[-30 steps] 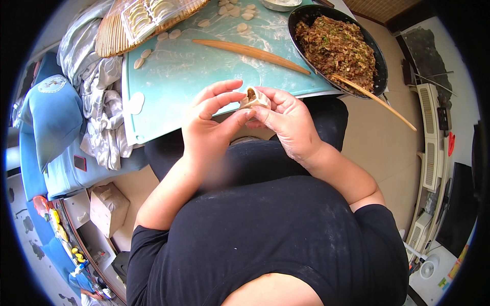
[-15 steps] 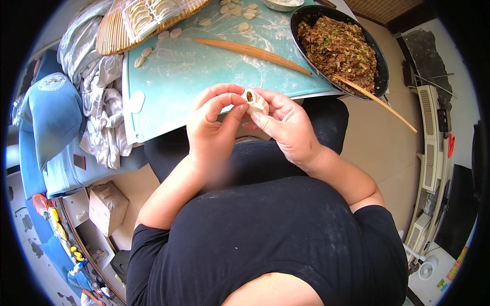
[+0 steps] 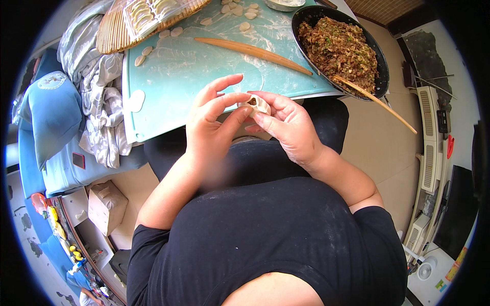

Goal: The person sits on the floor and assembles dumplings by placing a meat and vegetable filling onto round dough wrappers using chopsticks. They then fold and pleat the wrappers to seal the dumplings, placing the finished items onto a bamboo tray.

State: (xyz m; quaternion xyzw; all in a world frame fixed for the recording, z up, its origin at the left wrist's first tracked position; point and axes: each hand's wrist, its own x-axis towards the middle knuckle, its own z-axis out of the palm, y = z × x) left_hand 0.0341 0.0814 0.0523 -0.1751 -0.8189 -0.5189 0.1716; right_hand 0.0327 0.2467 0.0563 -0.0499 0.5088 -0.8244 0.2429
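Right at twelve o'clock, just above the middle of the view, it's the dumpling (image 3: 261, 107), held up in the air by both hands, over the near edge of the mat (image 3: 178, 99) as we see it. Its top gapes, and there's brown filling (image 3: 252, 101) peeping out!

The left hand (image 3: 213, 116) works at the dumpling's nine o'clock side: thumb and one finger pinched close on the dough rim, another finger lifted clear above. Over at four o'clock, the right hand (image 3: 291, 120) has the firm grip, thumb pressed on the near face, fingers curled around the far side, hardly any gap beyond the dough itself.

Beyond them, still twelve o'clock, a rolling pin (image 3: 252, 53) slants across the floury mat, its right tip close to the pan (image 3: 385, 81). And what a pan, sitting between one and two, heaped with mince (image 3: 339, 48), chopsticks (image 3: 375, 98) leaning out over the rim toward four o'clock!

Swing to ten o'clock: one flat wrapper (image 3: 137, 100) lies by the mat's left edge. Up top at twelve, a scatter of dough discs (image 3: 237, 10). Toward eleven, a woven tray (image 3: 109, 35) carries rows of pale dumplings (image 3: 139, 15). Out at nine, a phone (image 3: 78, 160) rests on the blue sofa (image 3: 56, 178).
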